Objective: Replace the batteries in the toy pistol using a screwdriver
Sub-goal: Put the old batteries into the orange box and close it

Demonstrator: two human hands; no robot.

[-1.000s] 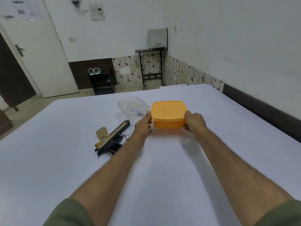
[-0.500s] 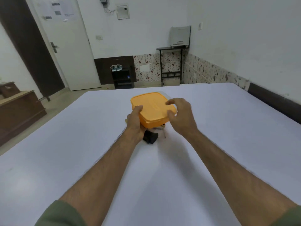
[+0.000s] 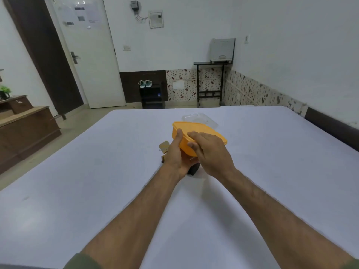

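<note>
**Toy pistol mostly hidden under the hands and an orange box**

Toy pistol [image 3: 165, 149] lies on the white table [image 3: 77, 181], near its middle, and only scraps of it show: a tan-gold piece to the left of the left hand, and a black end poking out below the two wrists. The rest is covered by the hands and what they hold.

An orange plastic box [image 3: 209, 133] with its lid on is held tilted above the pistol. Behind it, resting on the table, sits a clear plastic container [image 3: 200, 119], partly hidden by the orange box.

The left hand [image 3: 175, 154] cups the box's left and lower side, thumb laid up along the rim; its other fingers are under the box and out of sight. The right hand [image 3: 209, 150] lies over the lid's near edge, fingers close together and bent down over the rim.

Green sleeves show at both forearms.
</note>
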